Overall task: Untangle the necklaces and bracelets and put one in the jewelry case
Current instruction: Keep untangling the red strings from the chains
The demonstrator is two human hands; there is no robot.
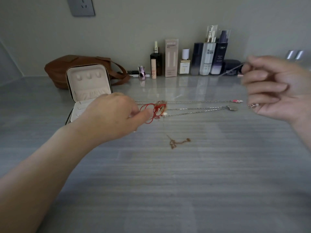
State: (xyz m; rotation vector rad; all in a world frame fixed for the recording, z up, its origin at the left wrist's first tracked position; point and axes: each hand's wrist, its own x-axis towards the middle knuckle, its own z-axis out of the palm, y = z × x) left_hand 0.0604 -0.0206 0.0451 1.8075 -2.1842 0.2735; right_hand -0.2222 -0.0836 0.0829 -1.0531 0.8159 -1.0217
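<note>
Behind the left hand [111, 115], on the grey surface [168, 182], the jewelry case [89, 81] stands open. No chain shows in the part of it that I can see, so the putting-away looks undone. The left hand pinches the red cord [155, 110] at the knot, just past its fingertips. The right hand [272, 88], raised and blurred, curls its fingers on a thin silver strand [232, 69]. Between both hands, silver chains [193, 109] lie stretched out but meet the knot, so untangling seems partway. A small gold chain [176, 142] lies apart, to the right of the left hand and nearer the person, seemingly freed.
</note>
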